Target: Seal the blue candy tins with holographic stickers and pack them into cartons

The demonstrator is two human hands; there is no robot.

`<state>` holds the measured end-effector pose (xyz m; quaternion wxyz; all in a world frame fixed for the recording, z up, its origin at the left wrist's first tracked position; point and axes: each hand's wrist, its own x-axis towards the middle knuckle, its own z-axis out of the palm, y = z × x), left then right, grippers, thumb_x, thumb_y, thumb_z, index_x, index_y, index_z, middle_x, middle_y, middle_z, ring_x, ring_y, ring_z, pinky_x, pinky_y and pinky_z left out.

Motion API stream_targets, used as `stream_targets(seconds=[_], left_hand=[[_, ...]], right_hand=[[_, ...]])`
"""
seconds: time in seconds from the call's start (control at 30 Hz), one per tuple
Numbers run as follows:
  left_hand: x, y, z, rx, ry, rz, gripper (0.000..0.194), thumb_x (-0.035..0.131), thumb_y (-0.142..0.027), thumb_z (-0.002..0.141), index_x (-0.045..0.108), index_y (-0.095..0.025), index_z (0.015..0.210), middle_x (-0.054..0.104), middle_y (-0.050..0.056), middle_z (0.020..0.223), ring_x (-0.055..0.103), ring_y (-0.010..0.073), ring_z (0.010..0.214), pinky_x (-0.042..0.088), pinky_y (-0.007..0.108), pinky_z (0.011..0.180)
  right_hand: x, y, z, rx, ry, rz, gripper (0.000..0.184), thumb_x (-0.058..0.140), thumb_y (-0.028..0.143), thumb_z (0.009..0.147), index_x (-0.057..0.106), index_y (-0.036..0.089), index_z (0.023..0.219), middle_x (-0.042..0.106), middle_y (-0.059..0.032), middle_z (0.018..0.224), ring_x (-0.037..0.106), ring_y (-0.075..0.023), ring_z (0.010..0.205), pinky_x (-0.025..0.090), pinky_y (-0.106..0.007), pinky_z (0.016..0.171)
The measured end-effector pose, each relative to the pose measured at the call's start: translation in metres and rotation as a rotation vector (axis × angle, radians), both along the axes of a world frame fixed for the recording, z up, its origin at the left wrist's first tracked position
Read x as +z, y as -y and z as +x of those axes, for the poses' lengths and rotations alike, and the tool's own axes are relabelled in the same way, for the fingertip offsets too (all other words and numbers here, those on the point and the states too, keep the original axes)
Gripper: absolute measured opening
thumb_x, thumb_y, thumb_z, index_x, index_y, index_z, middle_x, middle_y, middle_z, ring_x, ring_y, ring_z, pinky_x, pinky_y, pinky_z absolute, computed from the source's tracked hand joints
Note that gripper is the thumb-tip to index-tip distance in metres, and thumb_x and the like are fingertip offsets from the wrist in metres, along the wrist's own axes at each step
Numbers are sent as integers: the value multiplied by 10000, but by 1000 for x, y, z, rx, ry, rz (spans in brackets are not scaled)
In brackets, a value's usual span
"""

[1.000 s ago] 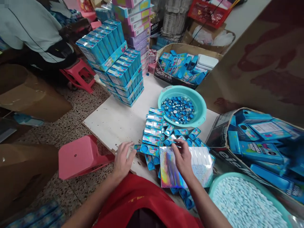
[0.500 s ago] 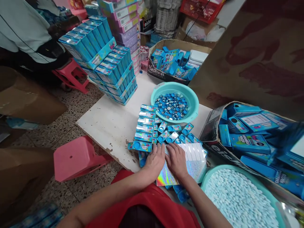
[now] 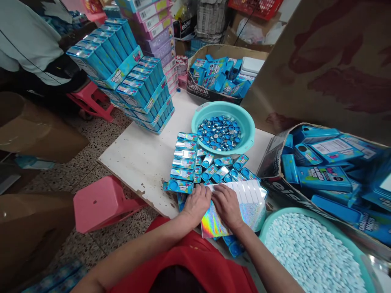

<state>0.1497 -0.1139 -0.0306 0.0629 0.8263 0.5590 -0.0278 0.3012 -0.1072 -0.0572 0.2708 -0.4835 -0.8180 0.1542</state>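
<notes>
Partly hidden under left hand [image 3: 197, 205] and right hand [image 3: 227, 206], holographic sheet [image 3: 256, 213] at the near edge of the table [image 3: 134, 162], grip too obscured to tell, bowl [image 3: 269, 221] of pale pieces [image 3: 314, 252] cut off below, blurred blue packs [image 3: 59, 278] beyond the table's left corner

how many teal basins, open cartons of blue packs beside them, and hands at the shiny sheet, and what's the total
Teal basins: 2
Open cartons of blue packs: 2
Left hand and right hand at the shiny sheet: 2
Total: 6
</notes>
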Motion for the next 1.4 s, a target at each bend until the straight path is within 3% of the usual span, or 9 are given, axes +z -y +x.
stream_targets(seconds=[0.23,0.43,0.53,0.63,0.77,0.9,1.13,1.27,1.4], left_hand=[[12,-5,-4,68,173,-119,332,433,-26,845,547,-92,1149,578,210,1206,559,274,1126,514,409,868],[48,-20,0,224,1211,-518,553,558,-337,846,365,-205,1347,494,137,1326,487,237,1202,498,340,863],[59,-24,4,298,1349,-742,297,620,-344,772,590,-171,1011,648,62,920,607,183,877,493,260,699],[72,-22,-11,372,1203,-710,169,511,-293,818,583,-179,717,555,-20,612,530,119,609,424,216,593],[98,-16,-69,377,920,-530,190,439,-297,859,612,-218,877,570,-28,659,491,120,604,349,215,556],[109,-19,-128,413,800,-530,197,387,-291,872,494,-229,1026,478,-66,607,433,115,552,293,213,524],[88,-28,-152,380,797,-526,115,356,-255,858,436,-218,933,460,-60,671,418,111,600,308,215,575],[61,-30,-147,380,1009,-607,91,384,-296,848,408,-215,881,463,-69,618,449,112,599,353,219,602],[36,-20,-146,586,934,-531,166,465,-356,826,472,-218,919,544,-40,651,543,146,678,421,261,676]], right_hand=[[76,-5,25,-196,-190,-130,172,524,338,887,590,217,784,629,-18,722,589,-173,672,445,-297,633],[121,-4,27,-393,-323,-283,250,592,447,817,589,215,725,618,-2,673,575,-165,630,452,-275,599],[119,-1,19,-419,-428,-372,253,630,453,786,599,205,749,623,-15,699,578,-171,658,465,-287,631],[110,-2,-2,-477,-575,-467,267,655,458,762,605,195,763,634,-43,770,587,-187,724,481,-301,651],[99,-5,-53,-492,-655,-503,283,687,486,700,654,206,708,579,-97,1025,541,-251,998,494,-322,689],[90,-6,-105,-455,-652,-532,279,674,490,704,681,212,678,530,-69,939,510,-246,1004,435,-380,836],[76,-9,-131,-470,-515,-362,272,640,460,739,675,198,673,476,-63,930,473,-241,970,367,-390,875],[65,-9,-131,-475,-508,-304,246,613,422,758,623,190,674,456,-54,914,478,-225,945,393,-383,856],[60,-6,-129,-557,-685,-370,343,665,410,704,533,194,936,448,-60,1030,492,-212,971,458,-364,802]])
